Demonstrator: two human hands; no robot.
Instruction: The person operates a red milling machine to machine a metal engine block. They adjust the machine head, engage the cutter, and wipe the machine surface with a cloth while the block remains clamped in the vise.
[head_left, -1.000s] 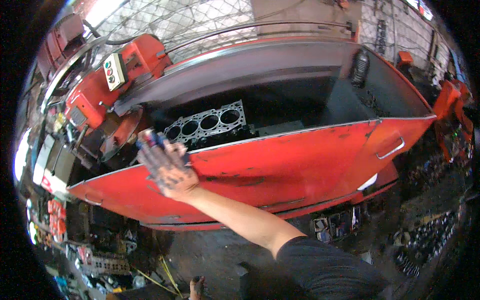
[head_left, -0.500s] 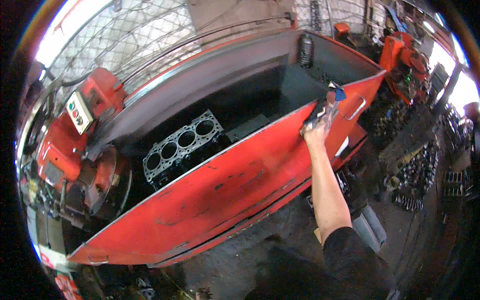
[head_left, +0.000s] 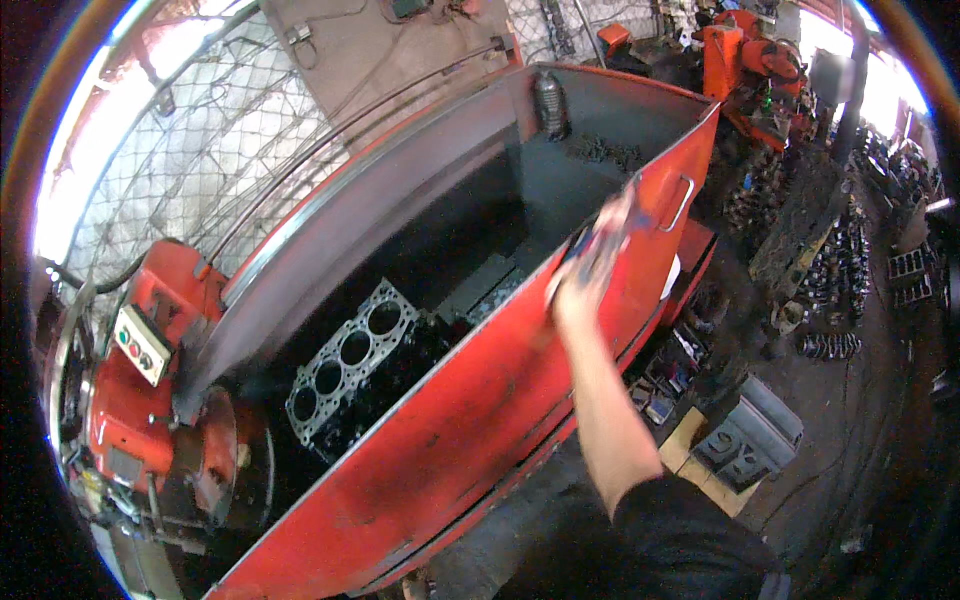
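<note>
My right hand [head_left: 590, 262] is at the upper edge of a red metal panel [head_left: 470, 390], the front wall of a large machine tub. Its fingers are wrapped round what looks like a dark and blue rag [head_left: 640, 221], pressed against the panel's rim; motion smears both. Behind the panel, down in the tub, an engine block [head_left: 352, 352] lies with its bare top deck and round cylinder bores facing up. My left hand is out of view.
At the left stands a red machine head [head_left: 130, 420] with a control box [head_left: 142, 345] of coloured buttons. A dark ribbed bellows [head_left: 550, 105] rises in the tub's far corner. Metal parts [head_left: 835, 270] cover the floor at right, near a grey bracket-like piece [head_left: 750, 430].
The view has swung to the right, so the tub sits further left and more floor shows. My right hand stays on the panel's top edge, still with the rag.
</note>
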